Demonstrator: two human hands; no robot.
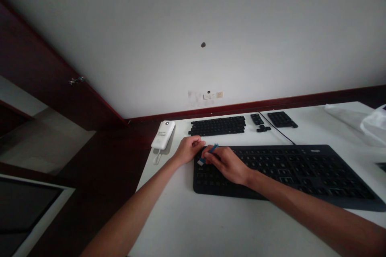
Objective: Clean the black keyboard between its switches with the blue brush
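Observation:
A black keyboard lies on the white table with its keycaps off, its bare key sockets showing. My right hand pinches a small blue brush, whose pale bristles touch the sockets at the keyboard's left end. At the far left corner of the keyboard, my left hand has its fingers curled and its thumb pressed on the edge. Behind the keyboard, the removed black keycaps lie in ordered rows, with a smaller navigation and arrow group and a number-pad block to their right.
A white power bank with a short cable lies by the table's left edge. The keyboard cord runs back between the keycap groups. A white plastic bag sits at the right. Beyond the table stands a wall with sockets.

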